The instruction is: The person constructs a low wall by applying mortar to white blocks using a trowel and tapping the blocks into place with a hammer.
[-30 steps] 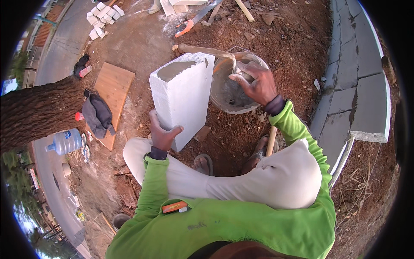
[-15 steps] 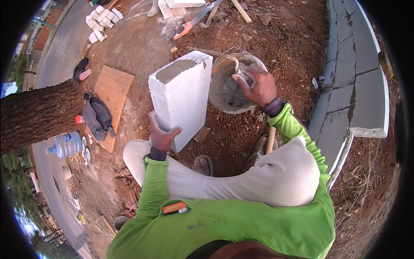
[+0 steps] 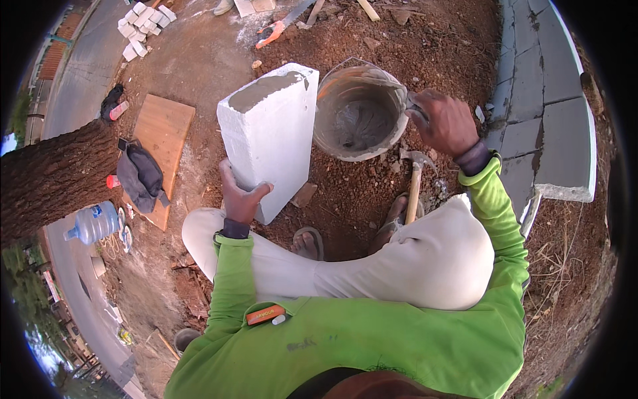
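Observation:
A white lightweight block (image 3: 269,143) stands on end in front of me, tilted a little, with grey mortar spread over its top. My left hand (image 3: 242,194) is closed round its lower near edge, thumb on the near face. To the right of the block, a bucket (image 3: 323,126) holds wet grey mortar. My right hand (image 3: 444,121) is at the bucket's right rim, its fingers wrapped round a mortar-smeared trowel (image 3: 415,105); most of the trowel is hidden or hard to make out against the rim.
A hammer (image 3: 415,183) lies between the bucket and my right knee. Along the right runs a grey block wall (image 3: 531,100). To the left are a wooden board (image 3: 163,123), a dark bag (image 3: 141,176), a water bottle (image 3: 96,223) and a tree trunk (image 3: 60,169). Beyond are a handsaw (image 3: 282,28) and broken blocks (image 3: 143,26).
My right hand has moved right, from over the bucket to its right rim, and the trowel came with it. The mortar inside and the hammer head now show. My left hand stays on the block.

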Demonstrator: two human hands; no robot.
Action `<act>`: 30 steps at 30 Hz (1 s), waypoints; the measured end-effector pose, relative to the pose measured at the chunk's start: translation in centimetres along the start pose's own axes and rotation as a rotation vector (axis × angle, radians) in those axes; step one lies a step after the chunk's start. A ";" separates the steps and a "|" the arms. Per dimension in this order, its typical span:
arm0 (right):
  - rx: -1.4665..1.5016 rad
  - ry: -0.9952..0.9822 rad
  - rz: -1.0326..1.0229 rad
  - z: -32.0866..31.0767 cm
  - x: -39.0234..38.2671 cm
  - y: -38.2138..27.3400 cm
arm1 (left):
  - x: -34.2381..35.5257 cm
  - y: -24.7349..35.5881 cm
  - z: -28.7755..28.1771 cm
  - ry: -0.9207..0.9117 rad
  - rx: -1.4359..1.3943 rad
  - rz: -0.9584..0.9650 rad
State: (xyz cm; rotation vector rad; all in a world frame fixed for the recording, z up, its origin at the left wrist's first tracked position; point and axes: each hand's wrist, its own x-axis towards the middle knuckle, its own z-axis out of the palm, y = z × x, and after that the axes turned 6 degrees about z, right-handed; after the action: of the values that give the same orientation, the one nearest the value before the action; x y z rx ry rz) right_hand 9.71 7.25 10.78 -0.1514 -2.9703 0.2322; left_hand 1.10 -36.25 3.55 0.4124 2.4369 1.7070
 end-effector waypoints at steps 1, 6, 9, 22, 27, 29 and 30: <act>-0.149 0.001 0.005 0.1 1.1 -0.8 | 0.1 -0.8 -0.2 -0.023 -0.002 0.012; -0.368 -0.416 -0.050 4.6 8.0 -5.4 | -0.2 -1.6 -0.3 -0.006 0.010 -0.016; -0.363 -0.482 -0.146 8.6 7.9 -6.2 | 0.3 -1.6 -0.3 -0.022 0.007 -0.011; 0.111 -0.952 0.243 0.6 9.6 0.6 | 0.2 -2.1 -0.9 -0.028 0.054 -0.022; 0.356 -0.653 0.363 1.0 3.8 9.4 | 0.4 -1.1 -0.6 -0.046 0.040 -0.018; 0.589 -0.599 0.429 1.7 1.8 10.2 | 0.1 -1.3 -0.6 -0.029 0.005 -0.025; 0.735 -0.549 0.479 1.7 0.5 9.3 | 0.1 -1.3 -0.6 -0.023 0.024 -0.008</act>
State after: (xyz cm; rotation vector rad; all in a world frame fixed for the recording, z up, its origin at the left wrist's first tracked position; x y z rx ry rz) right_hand 9.78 16.24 7.71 -0.8013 -3.0352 1.6089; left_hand 0.65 -37.22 2.55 0.4217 2.4421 1.6616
